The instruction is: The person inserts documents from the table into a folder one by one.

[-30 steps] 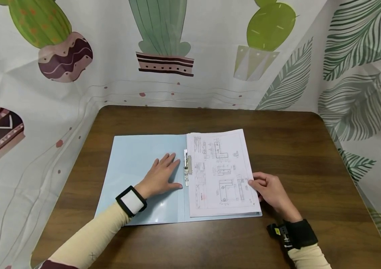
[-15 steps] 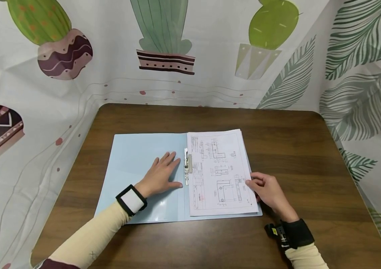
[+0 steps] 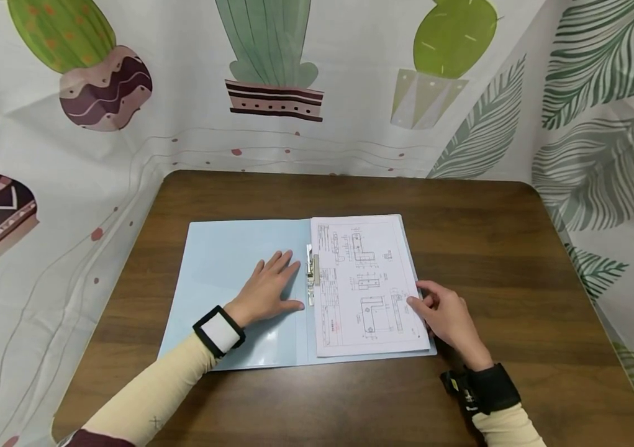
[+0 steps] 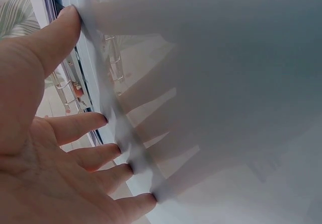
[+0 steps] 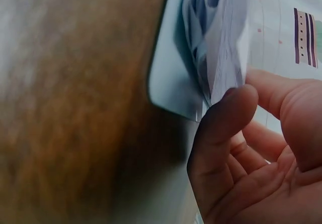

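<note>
Folder already open under flat, spread left hand; right hand pinching edge of papers; clip beside left fingertips, sheets not yet lifted.

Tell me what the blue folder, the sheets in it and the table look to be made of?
The folder looks like smooth plastic: its pale blue cover gives a soft sheen. The sheets are thin white paper printed with line drawings. The clip seems shiny metal. The table shows dark wood grain, perhaps only laminate.
</note>
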Available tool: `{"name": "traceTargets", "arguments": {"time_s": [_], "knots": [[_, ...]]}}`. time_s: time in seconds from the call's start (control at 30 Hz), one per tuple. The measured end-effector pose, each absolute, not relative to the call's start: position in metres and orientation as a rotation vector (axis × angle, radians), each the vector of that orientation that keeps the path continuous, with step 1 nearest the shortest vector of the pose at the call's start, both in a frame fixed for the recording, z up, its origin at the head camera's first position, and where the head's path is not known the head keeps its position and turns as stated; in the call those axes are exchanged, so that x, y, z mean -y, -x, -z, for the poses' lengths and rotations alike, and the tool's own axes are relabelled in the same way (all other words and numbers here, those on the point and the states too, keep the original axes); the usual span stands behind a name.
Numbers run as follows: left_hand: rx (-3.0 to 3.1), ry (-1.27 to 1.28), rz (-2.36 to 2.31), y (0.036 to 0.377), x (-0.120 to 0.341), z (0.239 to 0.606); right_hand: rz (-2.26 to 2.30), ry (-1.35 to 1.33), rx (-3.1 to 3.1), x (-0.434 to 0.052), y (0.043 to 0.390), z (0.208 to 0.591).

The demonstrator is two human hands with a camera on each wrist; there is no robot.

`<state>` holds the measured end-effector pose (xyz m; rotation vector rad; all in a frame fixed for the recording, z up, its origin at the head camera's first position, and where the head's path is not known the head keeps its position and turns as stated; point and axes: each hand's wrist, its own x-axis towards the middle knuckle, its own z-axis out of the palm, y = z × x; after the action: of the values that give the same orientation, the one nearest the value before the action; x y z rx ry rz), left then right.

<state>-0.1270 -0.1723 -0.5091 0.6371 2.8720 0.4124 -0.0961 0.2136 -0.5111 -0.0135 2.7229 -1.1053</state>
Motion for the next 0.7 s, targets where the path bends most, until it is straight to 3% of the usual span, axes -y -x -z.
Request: {"name": "traceTargets", "arguments": {"time_s": [0.2, 0.7], "knots": [[-2.863, -0.63, -0.415, 0.127, 0.172, 0.508, 1.054, 0.042, -2.822, -0.21, 0.095, 0.51], [-2.86, -0.621, -0.427, 0.127, 0.172, 0.508, 0.809, 0.574, -2.873, -0.193, 0.087, 0.504]]}}
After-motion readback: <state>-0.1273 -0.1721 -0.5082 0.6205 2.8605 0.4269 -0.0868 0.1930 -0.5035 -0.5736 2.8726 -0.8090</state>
